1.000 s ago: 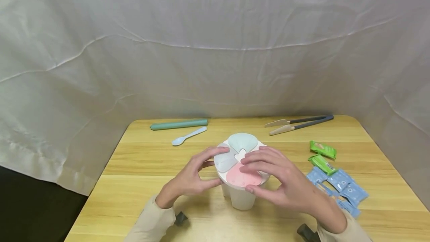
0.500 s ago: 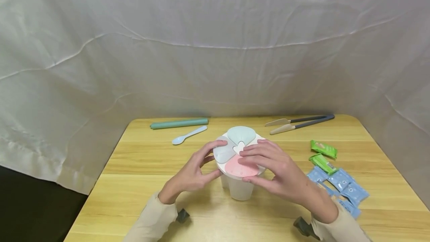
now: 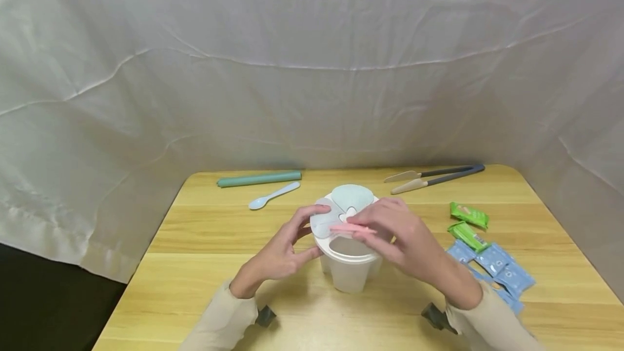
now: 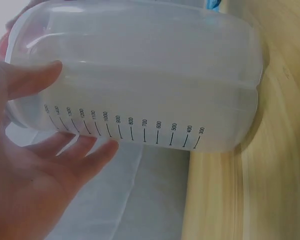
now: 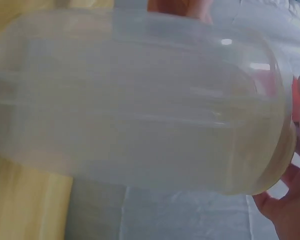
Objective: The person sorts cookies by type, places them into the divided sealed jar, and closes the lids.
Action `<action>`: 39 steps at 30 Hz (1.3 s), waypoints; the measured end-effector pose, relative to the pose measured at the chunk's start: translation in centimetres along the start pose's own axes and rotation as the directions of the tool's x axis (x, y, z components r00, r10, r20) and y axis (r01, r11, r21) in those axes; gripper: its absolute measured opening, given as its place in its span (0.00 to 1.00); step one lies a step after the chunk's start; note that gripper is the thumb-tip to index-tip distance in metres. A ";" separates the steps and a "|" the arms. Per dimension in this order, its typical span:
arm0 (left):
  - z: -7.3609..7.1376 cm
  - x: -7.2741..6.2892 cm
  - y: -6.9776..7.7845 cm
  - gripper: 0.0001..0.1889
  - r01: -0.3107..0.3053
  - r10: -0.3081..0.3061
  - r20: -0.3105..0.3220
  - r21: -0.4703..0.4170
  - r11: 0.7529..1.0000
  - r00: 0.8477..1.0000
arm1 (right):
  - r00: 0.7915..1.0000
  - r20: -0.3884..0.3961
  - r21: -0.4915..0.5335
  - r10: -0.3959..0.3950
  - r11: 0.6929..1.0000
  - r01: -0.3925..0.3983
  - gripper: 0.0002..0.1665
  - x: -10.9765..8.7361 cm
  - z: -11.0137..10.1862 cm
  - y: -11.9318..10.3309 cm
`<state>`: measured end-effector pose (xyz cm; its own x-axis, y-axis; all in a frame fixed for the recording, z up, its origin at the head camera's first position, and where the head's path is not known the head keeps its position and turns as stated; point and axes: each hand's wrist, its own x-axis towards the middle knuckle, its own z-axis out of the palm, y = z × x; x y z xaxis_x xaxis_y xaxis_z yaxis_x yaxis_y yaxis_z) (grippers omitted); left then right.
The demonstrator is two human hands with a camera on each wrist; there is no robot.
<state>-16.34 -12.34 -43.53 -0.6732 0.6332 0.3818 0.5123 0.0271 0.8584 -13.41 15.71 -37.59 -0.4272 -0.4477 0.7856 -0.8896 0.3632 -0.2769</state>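
Note:
A translucent food storage canister (image 3: pixel 350 278) stands upright on the table, its white lid divided into coloured flaps. My left hand (image 3: pixel 273 253) holds it near the top from the left. In the left wrist view, the thumb lies on one side and the fingers on the other, by a printed measuring scale (image 4: pixel 120 130). My right hand (image 3: pixel 411 234) pinches the pink flap (image 3: pixel 347 228), which is tilted up from the lid. Below that flap an opening (image 3: pixel 348 245) shows. The pale green flap (image 3: pixel 352 197) and the grey-blue flap (image 3: pixel 323 223) lie flat. The canister looks empty in the right wrist view.
A rolled green mat (image 3: pixel 259 179) and a light blue spoon (image 3: pixel 274 196) lie at the back left. Tongs (image 3: pixel 439 177) rest at the back right. Green packets (image 3: pixel 469 215) and several blue packets (image 3: pixel 509 275) lie right of my right hand. A grey cloth (image 3: pixel 312 69) hangs behind.
My right hand has gone from resting on the closed pink flap to lifting it, uncovering the opening. The canister has shifted slightly away from me, with my left hand still holding it.

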 end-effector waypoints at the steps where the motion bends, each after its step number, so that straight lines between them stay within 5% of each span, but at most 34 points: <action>1: 0.0 0.0 0.0 0.40 -0.003 0.003 0.006 0.001 1.000 1.000 | 1.000 -0.014 0.005 0.013 1.000 -0.013 0.21 0.3 0.0 0.2; 6: 0.0 0.1 0.0 0.40 0.005 -0.005 0.012 0.005 1.000 1.000 | 0.991 -0.085 0.055 0.103 0.994 -0.098 0.07 1.8 -0.3 1.4; 10: -0.2 0.0 0.1 0.40 0.031 -0.031 0.012 0.013 0.999 0.999 | 0.973 -0.124 0.100 0.196 0.978 -0.184 0.18 2.6 -0.6 2.2; 23: -0.1 0.3 0.1 0.41 -0.013 0.016 -0.025 0.093 0.996 1.000 | 0.943 -0.058 0.229 0.329 0.923 -0.308 0.18 1.9 -1.6 1.8; 31: 0.4 0.3 -0.1 0.40 -0.019 0.023 -0.031 0.106 0.994 0.999 | 0.916 -0.068 0.193 0.394 0.906 -0.375 0.07 0.0 -4.3 2.7; 39: 0.6 0.3 -0.1 0.40 -0.004 0.007 -0.030 0.095 0.995 1.000 | 0.910 -0.057 0.014 0.411 0.912 -0.411 0.21 -2.1 -7.2 3.0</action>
<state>-16.31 -11.72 -43.72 -0.6854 0.6097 0.3980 0.5633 0.0977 0.8205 -14.02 23.57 -36.06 -0.7448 -0.2115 0.6329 -0.6379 0.5038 -0.5824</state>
